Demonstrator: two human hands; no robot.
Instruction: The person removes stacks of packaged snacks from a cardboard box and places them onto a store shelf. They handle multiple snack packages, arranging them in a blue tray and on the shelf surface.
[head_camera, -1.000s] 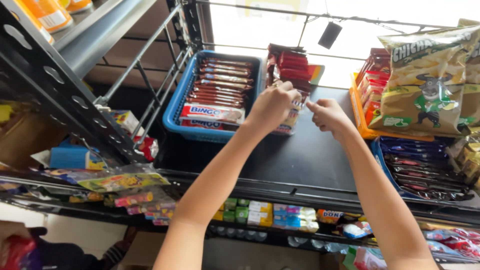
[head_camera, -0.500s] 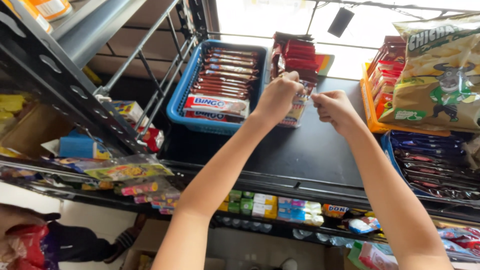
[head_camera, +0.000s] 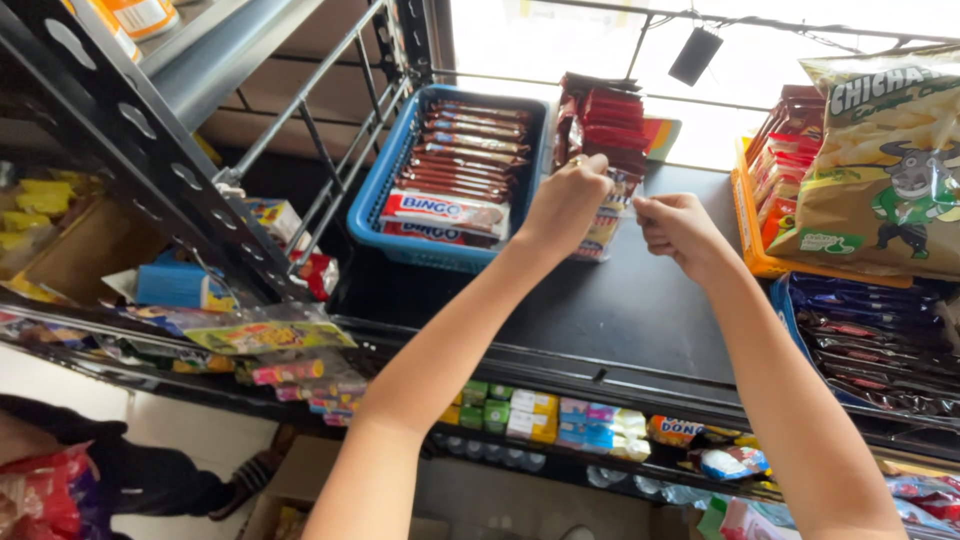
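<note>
My left hand (head_camera: 565, 205) is closed on the near end of a row of red and dark snack packets (head_camera: 610, 125) that stands on the black shelf (head_camera: 640, 300). The row sits between a blue basket (head_camera: 375, 200) and an orange tray (head_camera: 745, 235). My right hand (head_camera: 680, 225) is just to the right of the row's near end, with its fingers pinched together. I cannot make out anything between them. Both forearms reach up from the bottom of the view.
The blue basket holds several brown biscuit packs (head_camera: 465, 150). Large yellow-green chip bags (head_camera: 885, 170) hang over the orange tray at right, with dark blue packets (head_camera: 870, 330) below them. Small sweets (head_camera: 540, 415) line the lower shelf. A black metal rack post (head_camera: 150, 150) crosses at left.
Both hands stay at the near end of the packet row. My right hand has drawn a little away to the right. The view has shifted slightly.
</note>
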